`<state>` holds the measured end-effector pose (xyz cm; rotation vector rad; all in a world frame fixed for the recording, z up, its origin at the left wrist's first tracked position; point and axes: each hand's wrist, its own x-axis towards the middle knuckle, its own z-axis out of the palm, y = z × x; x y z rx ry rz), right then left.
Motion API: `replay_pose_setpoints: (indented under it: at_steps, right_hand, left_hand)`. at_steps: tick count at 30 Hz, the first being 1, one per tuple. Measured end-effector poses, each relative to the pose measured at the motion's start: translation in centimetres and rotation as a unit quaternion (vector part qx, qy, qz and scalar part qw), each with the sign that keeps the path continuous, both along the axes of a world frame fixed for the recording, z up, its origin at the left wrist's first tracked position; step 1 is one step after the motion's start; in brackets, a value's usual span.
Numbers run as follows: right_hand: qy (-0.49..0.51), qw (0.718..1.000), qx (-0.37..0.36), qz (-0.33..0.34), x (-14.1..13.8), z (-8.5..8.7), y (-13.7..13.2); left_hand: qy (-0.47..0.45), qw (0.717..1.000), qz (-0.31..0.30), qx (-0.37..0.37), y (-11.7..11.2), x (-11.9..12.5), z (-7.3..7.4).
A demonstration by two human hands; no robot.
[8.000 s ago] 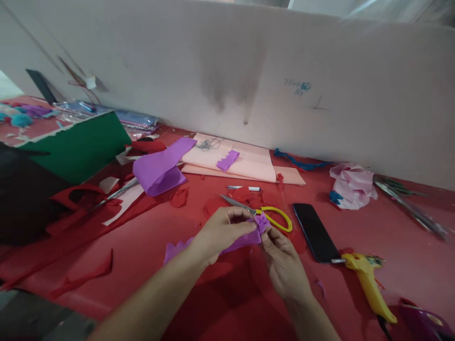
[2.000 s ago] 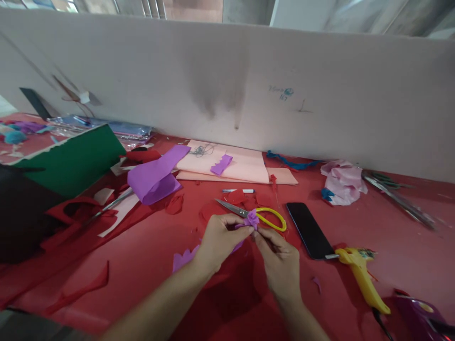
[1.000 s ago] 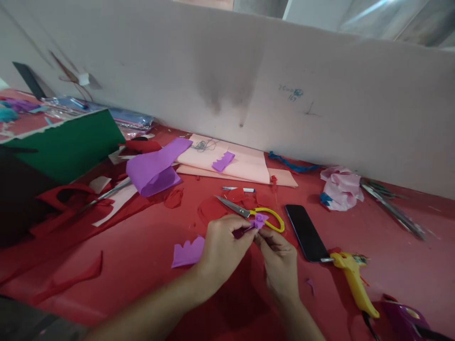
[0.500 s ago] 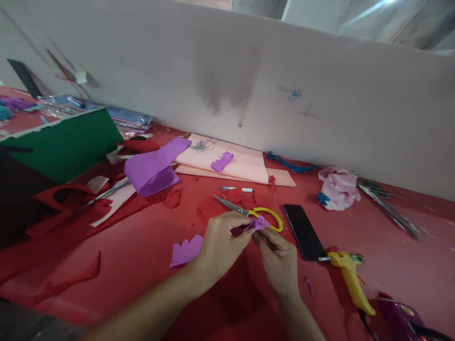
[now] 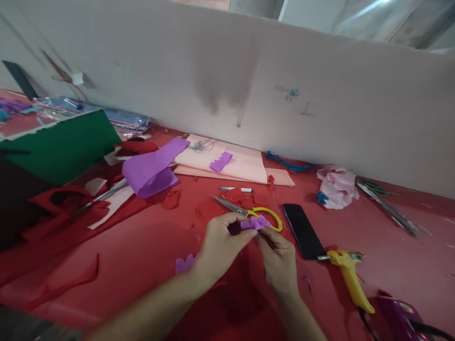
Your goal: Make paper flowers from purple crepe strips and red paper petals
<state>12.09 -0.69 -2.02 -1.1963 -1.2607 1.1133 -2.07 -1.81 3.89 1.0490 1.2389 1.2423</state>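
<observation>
Purple paper flower [image 5: 261, 221] pinched between both hands
Left hand [image 5: 220, 246] holds its loose edge; right hand [image 5: 280, 258] pinches narrowly under the bloom, with scissors [image 5: 248, 212] lying just beyond. A firm grip low down and a light touch above should keep the folds snug without crushing them.

My left hand [image 5: 221, 248] and right hand [image 5: 280, 260] hide the bottom of the purple flower [image 5: 261, 221] I pinch. The flower covers some of the scissors [image 5: 232, 206] just behind it. My left hand also hides part of a wavy purple strip [image 5: 184, 265]. Far left of my grip, a dark thing [image 5: 19, 196] is cut off. The wall writing [image 5: 290, 93] past my hands is too small to read well.
</observation>
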Motion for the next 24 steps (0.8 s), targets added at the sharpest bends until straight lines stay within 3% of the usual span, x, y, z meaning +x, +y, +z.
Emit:
replay_pose_setpoints:
  at_steps: [7,14,18,21,24]
  right_hand:
    - [0.03,0.999,-0.021,0.005,-0.4,-0.3,-0.2]
    - [0.012,1.0,-0.012,0.016,-0.6,0.7,-0.5]
    - [0.056,0.997,-0.045,0.016,-0.6,0.6,-0.4]
    - [0.126,0.989,-0.077,0.011,-0.7,0.5,-0.1]
    - [0.205,0.972,-0.112,0.03,-1.0,1.2,0.0]
  left_hand:
    - [0.018,1.0,0.018,-0.008,0.0,-0.1,0.0]
    - [0.049,0.998,0.037,-0.007,-0.2,0.3,0.2]
    - [-0.085,0.995,-0.009,-0.041,-0.1,0.1,0.5]
    - [-0.212,0.97,-0.061,-0.107,0.2,-0.6,0.8]
    - [-0.214,0.964,-0.088,-0.13,0.6,-1.0,0.6]
